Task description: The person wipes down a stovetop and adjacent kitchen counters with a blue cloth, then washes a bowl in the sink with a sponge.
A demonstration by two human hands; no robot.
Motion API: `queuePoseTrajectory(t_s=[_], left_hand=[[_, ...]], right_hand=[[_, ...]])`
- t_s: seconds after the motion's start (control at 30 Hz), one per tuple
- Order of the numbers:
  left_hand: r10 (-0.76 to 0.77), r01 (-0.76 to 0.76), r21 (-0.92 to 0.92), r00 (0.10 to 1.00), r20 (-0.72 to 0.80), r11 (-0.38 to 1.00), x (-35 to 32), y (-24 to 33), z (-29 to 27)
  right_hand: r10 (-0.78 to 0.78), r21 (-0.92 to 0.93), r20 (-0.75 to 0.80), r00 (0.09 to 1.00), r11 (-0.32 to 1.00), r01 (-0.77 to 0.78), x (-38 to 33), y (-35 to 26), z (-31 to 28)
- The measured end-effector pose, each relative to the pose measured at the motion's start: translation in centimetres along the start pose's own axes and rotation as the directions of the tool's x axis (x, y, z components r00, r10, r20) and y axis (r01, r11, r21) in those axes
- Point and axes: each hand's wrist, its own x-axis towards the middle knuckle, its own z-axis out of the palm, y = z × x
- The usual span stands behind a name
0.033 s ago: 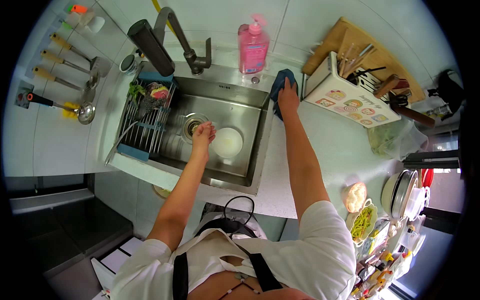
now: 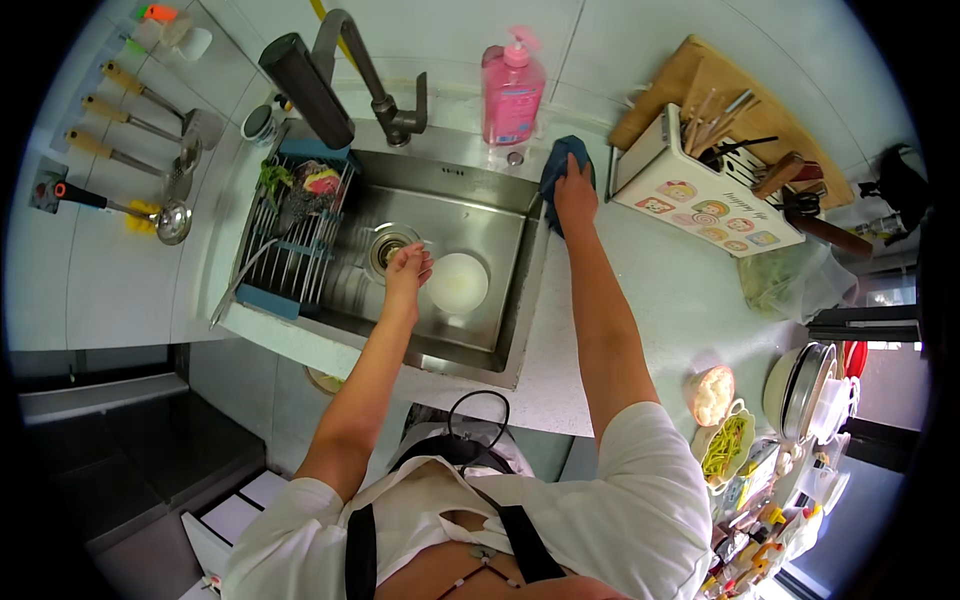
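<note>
My right hand (image 2: 574, 196) grips a dark blue cloth (image 2: 560, 160) against the counter, just right of the sink's far right corner. Over the steel sink (image 2: 480, 225), my left hand (image 2: 407, 268) hangs near the drain (image 2: 388, 248), its fingers curled together with nothing visible in them. Beside that hand, a white bowl (image 2: 458, 285) rests on the sink floor. The dark faucet (image 2: 398, 118) stands behind the sink.
A drying rack (image 2: 305, 240) with greens and a scrubber sits across the sink's left side. Behind are a pink pump bottle (image 2: 513, 95) and, farther right, a white utensil holder (image 2: 690, 190). Food bowls (image 2: 725, 445) and stacked pans (image 2: 800, 385) stand at the right.
The view has shifted very slightly. Both hands, the cloth and the bowl stay where they were.
</note>
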Motion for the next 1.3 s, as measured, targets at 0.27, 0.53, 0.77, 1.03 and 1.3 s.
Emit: queuePoseTrajectory(t_s=[0.27, 0.53, 0.77, 1.03, 1.3], left_hand=[[-0.085, 0.084, -0.043, 0.996, -0.012, 0.995, 0.4, -0.8, -2.3], [-0.044, 0.040, -0.122, 0.999, -0.025, 0.992, 1.2, 0.3, -6.1], [-0.014, 0.005, -0.143, 0.998, -0.060, 0.990, 2.1, 1.4, -8.9], [-0.011, -0.006, -0.207, 0.997, -0.080, 0.978, 3.1, 1.4, -10.5], [0.014, -0.027, -0.216, 0.998, -0.058, 0.976, 2.6, 2.9, -12.1]], right_hand=[[-0.346, 0.223, 0.101, 0.933, 0.922, 0.318, -4.2, -6.4, 0.9], [-0.467, 0.145, 0.194, 0.863, 0.883, 0.446, -1.1, -9.1, 2.0], [-0.387, 0.226, -0.082, 0.918, 0.890, 0.395, 3.2, -13.7, 8.0], [-0.472, 0.129, 0.260, 0.842, 0.881, 0.454, 1.4, -18.0, 6.2], [-0.661, 0.270, 0.359, 0.659, 0.749, 0.605, -0.7, -17.6, 4.6]])
